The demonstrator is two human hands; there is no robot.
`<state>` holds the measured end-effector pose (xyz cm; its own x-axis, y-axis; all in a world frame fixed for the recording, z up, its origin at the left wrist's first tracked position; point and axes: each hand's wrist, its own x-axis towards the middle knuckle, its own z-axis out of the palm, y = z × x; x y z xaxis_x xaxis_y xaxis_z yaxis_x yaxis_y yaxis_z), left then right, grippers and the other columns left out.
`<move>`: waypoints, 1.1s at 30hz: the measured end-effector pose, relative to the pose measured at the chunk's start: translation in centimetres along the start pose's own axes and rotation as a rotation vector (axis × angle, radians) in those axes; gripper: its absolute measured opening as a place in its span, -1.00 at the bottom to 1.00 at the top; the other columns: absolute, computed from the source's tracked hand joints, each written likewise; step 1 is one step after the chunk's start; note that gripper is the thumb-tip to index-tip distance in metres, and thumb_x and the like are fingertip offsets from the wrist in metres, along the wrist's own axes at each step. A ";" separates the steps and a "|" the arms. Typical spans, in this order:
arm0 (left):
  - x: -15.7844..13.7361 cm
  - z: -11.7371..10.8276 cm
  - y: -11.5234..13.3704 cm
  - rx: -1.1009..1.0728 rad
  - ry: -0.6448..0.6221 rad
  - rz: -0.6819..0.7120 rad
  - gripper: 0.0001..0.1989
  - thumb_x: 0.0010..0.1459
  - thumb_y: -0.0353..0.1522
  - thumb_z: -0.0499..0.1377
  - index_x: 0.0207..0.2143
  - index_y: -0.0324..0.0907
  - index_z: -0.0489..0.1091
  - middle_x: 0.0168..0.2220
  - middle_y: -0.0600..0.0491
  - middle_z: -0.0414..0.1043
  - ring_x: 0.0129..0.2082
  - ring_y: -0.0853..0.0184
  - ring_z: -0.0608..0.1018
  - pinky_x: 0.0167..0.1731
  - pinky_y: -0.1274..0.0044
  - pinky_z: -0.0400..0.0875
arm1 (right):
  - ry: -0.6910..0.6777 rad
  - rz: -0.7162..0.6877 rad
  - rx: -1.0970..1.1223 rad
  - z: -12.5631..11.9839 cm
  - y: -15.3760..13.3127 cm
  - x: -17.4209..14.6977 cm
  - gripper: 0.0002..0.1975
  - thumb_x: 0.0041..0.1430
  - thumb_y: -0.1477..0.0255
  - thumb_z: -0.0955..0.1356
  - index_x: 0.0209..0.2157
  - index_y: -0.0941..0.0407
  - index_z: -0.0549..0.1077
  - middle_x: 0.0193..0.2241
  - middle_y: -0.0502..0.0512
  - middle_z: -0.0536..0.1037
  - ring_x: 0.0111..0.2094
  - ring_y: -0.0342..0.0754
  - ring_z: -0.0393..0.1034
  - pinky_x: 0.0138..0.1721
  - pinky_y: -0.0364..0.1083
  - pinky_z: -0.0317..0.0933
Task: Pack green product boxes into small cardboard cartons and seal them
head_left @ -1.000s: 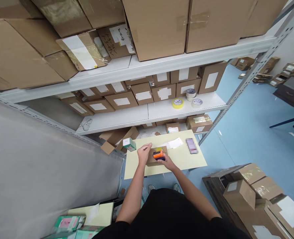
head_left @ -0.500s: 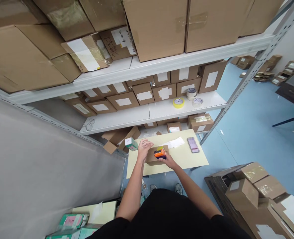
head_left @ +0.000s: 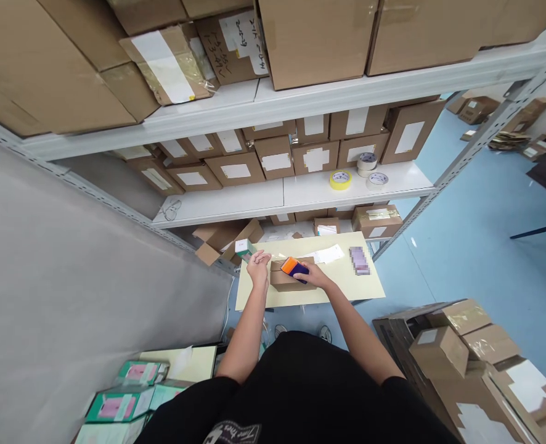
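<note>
My right hand (head_left: 313, 275) is closed around an orange and dark blue tape dispenser (head_left: 296, 269), tilted over a brown cardboard box (head_left: 289, 285). The box lies on a pale yellow table (head_left: 347, 287). Just left of the box is my left hand (head_left: 259, 269), its fingers loosely stretched out and nothing visible in them. Behind that hand stands a small green and white box (head_left: 245, 248), partly covered by it. White paper (head_left: 331, 253) lies behind the cardboard box, and a blurred purple item (head_left: 359, 261) rests toward the table's right end.
Shelving (head_left: 273, 200) full of cardboard boxes rises beyond the table, with a yellow tape roll (head_left: 340, 180) on its middle level. An open carton (head_left: 227, 237) sits at the left. Stacked cartons (head_left: 439, 348) stand at the right; green boxes (head_left: 120, 404) lie lower left.
The tape dispenser has turned in my right hand, showing more of its dark blue side. My left hand has shifted slightly left, off the box. The camera view has moved a little.
</note>
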<state>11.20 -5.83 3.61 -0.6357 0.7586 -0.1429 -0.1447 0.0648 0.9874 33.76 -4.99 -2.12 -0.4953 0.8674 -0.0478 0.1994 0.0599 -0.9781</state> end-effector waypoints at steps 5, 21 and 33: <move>0.8 -2.5 -2.8 -0.040 0.167 -0.162 -0.62 -0.18 -0.39 0.44 -0.24 -0.17 0.49 -0.30 0.03 0.63 -0.24 0.27 0.65 -0.27 0.51 0.48 | 0.003 0.009 -0.226 -0.3 -0.6 2.0 -0.51 0.13 -0.03 0.47 -0.11 0.06 0.57 -0.19 0.09 0.66 -0.19 0.09 0.52 -0.16 -0.03 0.31; 3.0 -4.5 -9.6 -0.057 0.245 -0.538 -0.64 -0.22 -0.46 0.50 -0.37 -0.19 0.44 -0.47 0.03 0.54 -0.43 0.31 0.64 -0.51 0.61 0.39 | -0.082 0.098 -0.714 1.1 -1.3 6.5 -0.42 0.06 -0.18 0.45 -0.26 0.08 0.60 -0.33 0.13 0.66 -0.33 0.01 0.47 -0.41 -0.13 0.06; 3.5 -4.6 -12.9 -0.024 0.153 -0.691 -0.68 -0.16 -0.48 0.43 -0.31 -0.20 0.46 -0.53 0.10 0.49 -0.55 0.39 0.56 -0.56 0.64 0.30 | -0.113 0.092 -0.780 2.4 -1.8 7.0 -0.41 0.08 -0.20 0.44 -0.23 0.05 0.63 -0.29 0.19 0.69 -0.23 0.13 0.54 -0.29 -0.09 0.19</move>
<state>7.33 -6.96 -9.93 -0.4915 0.4491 -0.7462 -0.5692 0.4828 0.6655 27.89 -0.17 -1.15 -0.5226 0.8327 -0.1830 0.7579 0.3554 -0.5472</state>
